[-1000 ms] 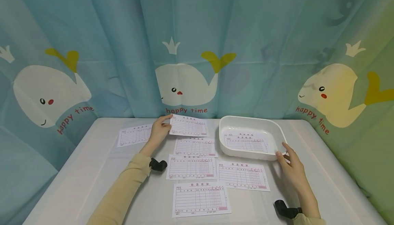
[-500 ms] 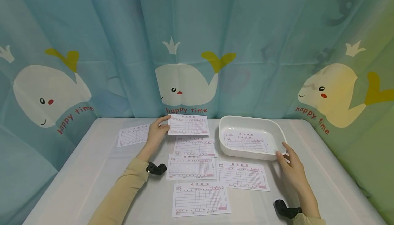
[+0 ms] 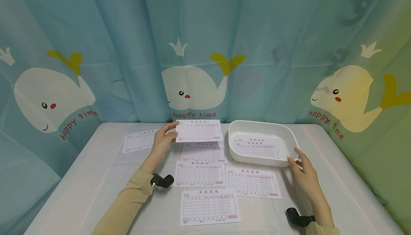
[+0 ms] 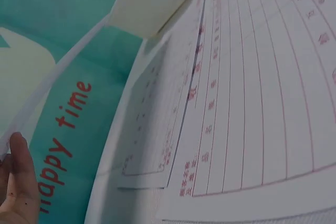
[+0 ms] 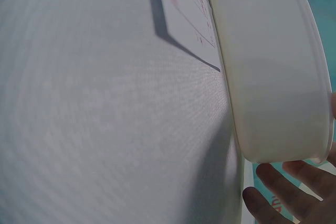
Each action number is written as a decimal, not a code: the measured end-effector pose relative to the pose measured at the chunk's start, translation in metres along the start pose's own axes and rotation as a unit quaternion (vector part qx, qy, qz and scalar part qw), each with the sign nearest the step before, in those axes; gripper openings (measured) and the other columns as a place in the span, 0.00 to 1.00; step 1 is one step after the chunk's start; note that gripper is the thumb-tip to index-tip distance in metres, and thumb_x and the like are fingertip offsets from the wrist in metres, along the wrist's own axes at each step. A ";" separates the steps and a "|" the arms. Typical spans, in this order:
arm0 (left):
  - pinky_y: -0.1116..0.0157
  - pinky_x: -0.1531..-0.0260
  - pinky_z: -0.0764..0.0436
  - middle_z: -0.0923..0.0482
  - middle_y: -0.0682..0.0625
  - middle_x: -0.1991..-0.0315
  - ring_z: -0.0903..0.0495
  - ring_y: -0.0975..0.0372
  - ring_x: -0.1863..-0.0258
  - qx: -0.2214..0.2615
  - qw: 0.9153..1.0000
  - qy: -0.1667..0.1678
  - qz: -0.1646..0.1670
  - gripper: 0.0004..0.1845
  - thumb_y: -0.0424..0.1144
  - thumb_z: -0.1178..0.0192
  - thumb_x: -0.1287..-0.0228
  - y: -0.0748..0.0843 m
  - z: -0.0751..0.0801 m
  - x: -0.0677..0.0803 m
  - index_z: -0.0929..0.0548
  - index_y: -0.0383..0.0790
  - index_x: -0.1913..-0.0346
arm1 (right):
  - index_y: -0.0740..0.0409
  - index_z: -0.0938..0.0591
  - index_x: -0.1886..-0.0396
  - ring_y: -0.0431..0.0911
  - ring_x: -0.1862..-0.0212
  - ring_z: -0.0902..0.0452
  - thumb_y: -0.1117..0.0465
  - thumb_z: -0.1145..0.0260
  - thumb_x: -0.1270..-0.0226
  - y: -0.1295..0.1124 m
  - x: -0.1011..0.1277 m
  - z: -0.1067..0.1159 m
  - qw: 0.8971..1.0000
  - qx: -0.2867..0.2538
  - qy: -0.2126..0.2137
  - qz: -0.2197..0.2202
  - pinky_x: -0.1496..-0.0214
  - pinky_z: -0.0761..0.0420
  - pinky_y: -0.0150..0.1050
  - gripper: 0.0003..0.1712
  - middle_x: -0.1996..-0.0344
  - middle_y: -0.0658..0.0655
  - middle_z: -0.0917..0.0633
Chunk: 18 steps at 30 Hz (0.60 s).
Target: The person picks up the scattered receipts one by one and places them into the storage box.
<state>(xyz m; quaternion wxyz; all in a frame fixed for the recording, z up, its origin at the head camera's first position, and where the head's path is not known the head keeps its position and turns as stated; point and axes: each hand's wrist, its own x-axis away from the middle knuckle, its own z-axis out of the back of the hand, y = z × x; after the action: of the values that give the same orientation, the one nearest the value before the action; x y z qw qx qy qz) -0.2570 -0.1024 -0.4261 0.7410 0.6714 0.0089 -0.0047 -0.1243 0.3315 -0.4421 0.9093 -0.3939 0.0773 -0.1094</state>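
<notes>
Lifting one printed form (image 3: pixel 199 130) clear of the table (image 3: pixel 80 178), the left hand (image 3: pixel 163 138) pinches the sheet's left edge between thumb and fingers and holds it just above the other sheets, to the left of the white tray (image 3: pixel 290 142). The right hand (image 3: pixel 303 172) rests with relaxed, nearly straight fingers against the tray's near right corner, steadying it rather than gripping it. The sorting looks to be at an early stage: the tray holds what looks like two forms (image 3: pixel 257 149) lying overlapped on its floor, while five more forms (image 3: pixel 208 206) lie flat on the table, one off to the left and four in a loose cluster in front of the person. The lifted form is a white rectangular slip printed with pink ruled lines and red characters, held almost level and uncreased. Behind the table hangs a blue curtain (image 3: pixel 199 49) with cartoon whales.
</notes>
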 end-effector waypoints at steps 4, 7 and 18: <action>0.71 0.63 0.24 0.29 0.44 0.37 0.26 0.67 0.63 0.004 1.000 -0.002 0.011 0.25 0.28 0.47 0.37 0.003 -0.005 0.004 0.26 0.42 0.36 | 0.62 0.51 0.24 0.74 0.35 0.40 0.49 0.51 0.24 0.000 0.000 0.000 1.000 -0.001 0.002 0.005 0.40 0.34 0.70 0.38 0.29 0.77 0.45; 0.70 0.62 0.24 0.30 0.44 0.37 0.26 0.66 0.61 0.013 1.000 -0.010 0.015 0.25 0.28 0.47 0.37 0.004 -0.010 0.006 0.26 0.42 0.36 | 0.63 0.50 0.24 0.74 0.36 0.39 0.49 0.51 0.24 0.000 0.000 0.000 1.000 -0.001 0.005 0.009 0.40 0.33 0.69 0.38 0.29 0.77 0.45; 0.73 0.67 0.26 0.30 0.44 0.38 0.26 0.67 0.65 0.074 0.996 -0.042 0.014 0.24 0.26 0.47 0.36 0.010 -0.039 0.018 0.26 0.39 0.37 | 0.63 0.50 0.24 0.73 0.36 0.39 0.49 0.51 0.24 0.001 0.000 0.000 1.000 0.000 0.005 0.007 0.41 0.33 0.69 0.38 0.30 0.77 0.45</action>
<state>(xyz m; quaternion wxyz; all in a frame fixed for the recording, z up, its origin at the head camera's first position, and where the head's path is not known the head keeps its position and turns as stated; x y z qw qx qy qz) -0.2387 -0.0627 -0.4202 0.6893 0.7234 -0.0323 -0.0232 -0.1244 0.3322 -0.4433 0.9096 -0.3929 0.0843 -0.1053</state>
